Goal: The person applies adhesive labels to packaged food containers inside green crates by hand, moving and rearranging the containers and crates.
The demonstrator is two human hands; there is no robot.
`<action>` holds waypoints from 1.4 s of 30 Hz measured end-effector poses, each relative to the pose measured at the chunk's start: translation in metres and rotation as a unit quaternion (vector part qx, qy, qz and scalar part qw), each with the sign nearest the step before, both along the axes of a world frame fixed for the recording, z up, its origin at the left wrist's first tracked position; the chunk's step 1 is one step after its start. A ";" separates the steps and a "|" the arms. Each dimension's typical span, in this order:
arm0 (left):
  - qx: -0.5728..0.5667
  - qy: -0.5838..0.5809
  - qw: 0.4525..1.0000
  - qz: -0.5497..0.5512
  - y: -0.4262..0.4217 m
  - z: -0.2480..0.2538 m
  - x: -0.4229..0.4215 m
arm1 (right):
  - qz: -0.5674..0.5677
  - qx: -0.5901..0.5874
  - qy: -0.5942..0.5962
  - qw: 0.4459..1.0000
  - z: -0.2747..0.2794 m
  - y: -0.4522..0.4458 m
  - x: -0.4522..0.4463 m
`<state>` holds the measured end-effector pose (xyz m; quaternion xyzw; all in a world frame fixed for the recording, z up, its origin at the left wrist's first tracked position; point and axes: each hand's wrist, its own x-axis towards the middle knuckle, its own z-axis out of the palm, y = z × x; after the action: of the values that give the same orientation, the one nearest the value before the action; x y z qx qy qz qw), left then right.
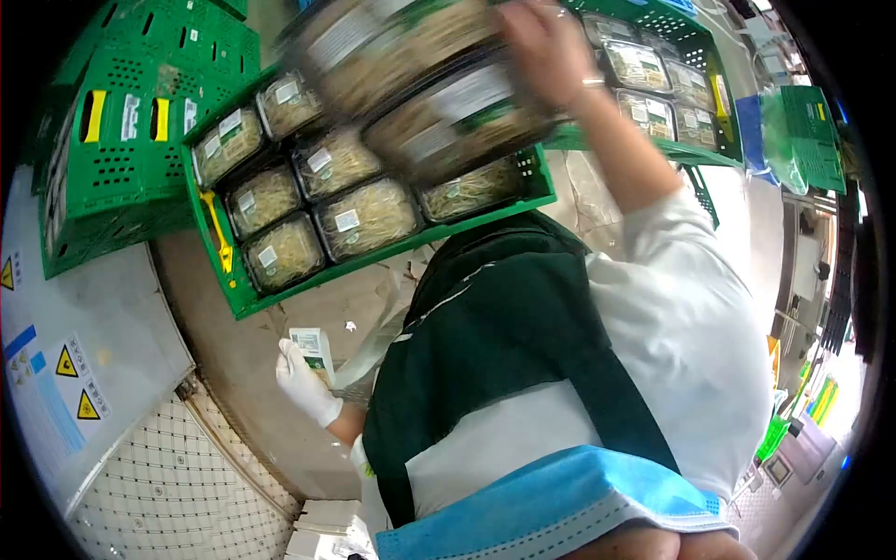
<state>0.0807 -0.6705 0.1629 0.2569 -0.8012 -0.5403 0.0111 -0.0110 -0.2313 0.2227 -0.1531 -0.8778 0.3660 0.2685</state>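
My right hand [546,51], bare with a light band at the wrist, is at the top, smeared by motion. It grips the edge of blurred clear-lidded packs of what look like bean sprouts [457,121], raised above a green crate [392,247]. More sprout packs [367,219] in black trays fill the crate, each with a small white label on its lid. Lower left, my white-gloved left hand [308,385] is closed on a strip of printed labels [311,350]. A pale backing strip [369,359] trails from it toward the dark green apron [504,327].
Stacked green crates [154,121] stand to the left, beside a grey panel [93,327] with warning stickers. Another green crate of packs [644,70] is at upper right. White boxes or stacked sheets [327,527] lie at bottom. A blue mask [560,495] crosses the lower view.
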 end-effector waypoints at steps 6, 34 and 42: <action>0.005 -0.034 0.997 -0.072 0.086 0.002 -0.042 | -0.127 0.149 -0.075 0.978 0.005 0.180 0.065; 0.302 -0.201 0.929 -0.069 0.015 -0.092 -0.274 | 0.152 0.409 -0.133 0.890 -0.149 -0.081 -0.242; 0.230 -0.116 0.966 0.026 0.048 -0.103 -0.326 | 0.242 0.470 -0.157 0.834 -0.163 -0.040 -0.221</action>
<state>-0.2456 -0.6230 0.0595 0.3343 -0.6438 -0.6765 -0.1271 -0.2321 -0.2712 0.0597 0.1538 -0.9834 -0.0667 0.0690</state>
